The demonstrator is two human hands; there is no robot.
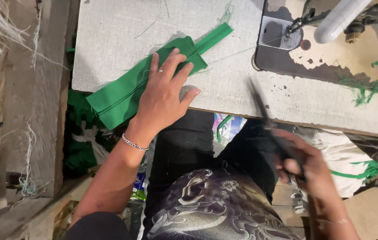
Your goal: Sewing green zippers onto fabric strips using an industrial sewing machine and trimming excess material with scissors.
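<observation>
One green fabric piece point(129, 91) lies on the pale surface point(109, 35) in front of me, and it is the only such piece up there. Its long axis runs on a diagonal: the wide end hangs a little over the near edge toward my lower left, and the narrow end points up and to the right, toward the sewing machine point(331, 40). From that narrow end one green zipper strip point(213, 38) sticks out along the same line, and a stitched seam runs down the length of the cloth.

My left hand point(164, 98) rests flat on the fabric, palm down, fingers spread and reaching up and to the right along the piece, thumb out to the right over the surface's edge. It grips nothing; it just presses the cloth. I count one ring on a finger and one chain bracelet point(134, 143) at that wrist, and the forearm comes in from the lower left.

My right hand point(307, 171) is off the surface, low on the right above my lap, closed around one pair of dark scissors point(267, 118). Their blades point up and to the left, toward the surface's near edge. That hand is blurred, so I cannot tell whether the blades are parted or together.

More green cloth point(80, 146) lies heaped below the surface on my left, and loose green threads point(367, 89) lie on the machine bed.
</observation>
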